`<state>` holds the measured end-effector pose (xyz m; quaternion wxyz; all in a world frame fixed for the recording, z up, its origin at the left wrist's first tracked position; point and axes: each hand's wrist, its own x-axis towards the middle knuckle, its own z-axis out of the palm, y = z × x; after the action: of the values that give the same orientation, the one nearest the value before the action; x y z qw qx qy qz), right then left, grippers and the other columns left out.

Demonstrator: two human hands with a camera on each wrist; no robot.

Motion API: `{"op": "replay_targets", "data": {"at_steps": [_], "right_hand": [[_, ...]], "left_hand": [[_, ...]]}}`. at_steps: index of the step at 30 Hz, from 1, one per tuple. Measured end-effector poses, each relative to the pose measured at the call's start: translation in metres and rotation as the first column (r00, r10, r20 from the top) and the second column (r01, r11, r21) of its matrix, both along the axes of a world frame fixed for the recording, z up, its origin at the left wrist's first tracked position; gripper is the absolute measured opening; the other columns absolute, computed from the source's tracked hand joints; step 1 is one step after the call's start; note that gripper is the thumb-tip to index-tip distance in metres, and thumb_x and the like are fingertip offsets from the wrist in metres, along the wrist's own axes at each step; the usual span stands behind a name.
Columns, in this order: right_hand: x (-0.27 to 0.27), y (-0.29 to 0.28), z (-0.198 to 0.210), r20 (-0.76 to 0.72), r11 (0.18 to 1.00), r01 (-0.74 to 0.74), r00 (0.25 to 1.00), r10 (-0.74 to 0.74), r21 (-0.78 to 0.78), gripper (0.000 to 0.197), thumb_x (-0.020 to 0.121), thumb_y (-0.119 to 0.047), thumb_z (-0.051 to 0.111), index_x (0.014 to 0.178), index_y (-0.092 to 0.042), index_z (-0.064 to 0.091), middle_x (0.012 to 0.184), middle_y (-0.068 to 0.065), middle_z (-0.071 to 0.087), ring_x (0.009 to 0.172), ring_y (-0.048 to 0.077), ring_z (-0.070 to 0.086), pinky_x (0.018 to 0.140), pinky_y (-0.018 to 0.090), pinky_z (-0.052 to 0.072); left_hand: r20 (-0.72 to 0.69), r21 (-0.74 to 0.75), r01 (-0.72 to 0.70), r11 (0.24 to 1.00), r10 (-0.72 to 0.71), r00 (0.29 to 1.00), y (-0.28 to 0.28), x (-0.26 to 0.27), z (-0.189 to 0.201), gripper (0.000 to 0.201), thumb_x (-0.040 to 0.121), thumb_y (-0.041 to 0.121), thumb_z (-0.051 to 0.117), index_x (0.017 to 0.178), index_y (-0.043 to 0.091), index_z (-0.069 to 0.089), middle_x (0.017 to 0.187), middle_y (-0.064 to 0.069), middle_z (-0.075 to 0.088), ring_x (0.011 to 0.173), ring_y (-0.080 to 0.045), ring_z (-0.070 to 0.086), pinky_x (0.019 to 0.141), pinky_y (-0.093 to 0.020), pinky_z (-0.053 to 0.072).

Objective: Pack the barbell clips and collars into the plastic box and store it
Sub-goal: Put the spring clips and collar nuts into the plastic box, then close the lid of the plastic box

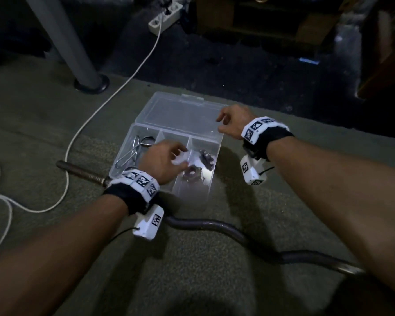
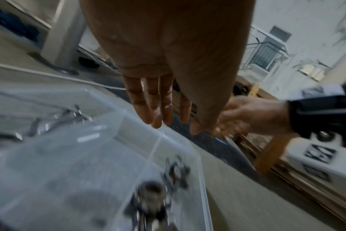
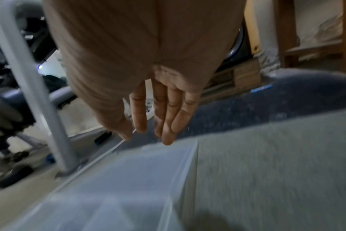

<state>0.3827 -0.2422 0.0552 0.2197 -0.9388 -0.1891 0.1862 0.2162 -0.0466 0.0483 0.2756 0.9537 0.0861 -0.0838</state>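
- Head view: the plastic box (image 1: 214,153) lies open on the carpet (image 1: 43,133), its lid (image 1: 180,115) flat behind; spring clips (image 1: 135,147) fill the left compartment, collars (image 1: 198,165) the right.
- Left hand (image 1: 162,160) hovers over the middle compartment, fingers relaxed, empty.
- Right hand (image 1: 233,122) hangs loose and empty at the lid's right edge.
- Risk: one-sided lifting could twist the lid, or closing might trap left fingers.
- Barbell (image 1: 214,226) lies just beside.

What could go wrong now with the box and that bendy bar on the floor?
1. The lid lies flat open; if the right hand swings it shut, it might pinch the left hand over the plastic box.
2. The curved bar lies right beside the box, so a knee or arm could bump it.
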Motion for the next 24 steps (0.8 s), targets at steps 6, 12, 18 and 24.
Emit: {"op": "replay_targets", "data": {"at_steps": [6,12,18,24], "right_hand": [[0.022,-0.014,0.031,-0.074,0.992,0.123,0.99,-0.121,0.032,0.02,0.081,-0.037,0.073,0.09,-0.02,0.078,0.085,0.004,0.078,0.085,0.023,0.075,0.086,0.037,0.059],[0.012,0.016,-0.005,-0.223,0.956,0.293,0.933,-0.284,0.004,0.027,0.088,-0.026,0.071,0.104,-0.005,0.073,0.083,0.01,0.069,0.087,0.03,0.07,0.087,0.037,0.057],[-0.003,0.045,-0.067,-0.291,0.84,0.541,0.801,-0.523,-0.021,0.056,0.094,-0.035,0.061,0.141,-0.006,0.054,0.141,0.016,0.058,0.127,0.035,0.057,0.107,0.039,0.043],[0.001,0.054,-0.095,-0.364,0.661,0.733,0.666,-0.651,0.159,0.07,0.081,-0.053,0.052,0.14,-0.017,0.055,0.138,0.012,0.061,0.121,0.033,0.06,0.107,0.048,0.046]], "left_hand": [[-0.04,0.041,-0.248,0.968,0.25,0.967,0.067,0.043,0.062,0.025,0.082,0.03,0.077,0.107,0.024,0.077,0.096,-0.003,0.08,0.095,-0.021,0.073,0.082,-0.023,0.047],[-0.128,-0.136,-0.442,0.887,0.426,0.895,0.145,0.077,0.012,0.037,0.056,0.058,0.068,0.08,0.031,0.074,0.095,-0.008,0.08,0.094,-0.028,0.077,0.09,-0.045,0.061],[-0.2,-0.257,-0.464,0.848,0.423,0.884,0.189,0.119,-0.061,0.067,0.063,0.055,0.064,0.114,0.013,0.075,0.118,-0.02,0.073,0.112,-0.039,0.07,0.097,-0.052,0.057],[-0.293,-0.369,-0.428,0.825,0.333,0.896,0.189,0.146,-0.079,0.041,0.099,0.04,0.054,0.117,0.007,0.069,0.105,-0.021,0.064,0.081,-0.032,0.063,0.075,-0.037,0.054]]}}
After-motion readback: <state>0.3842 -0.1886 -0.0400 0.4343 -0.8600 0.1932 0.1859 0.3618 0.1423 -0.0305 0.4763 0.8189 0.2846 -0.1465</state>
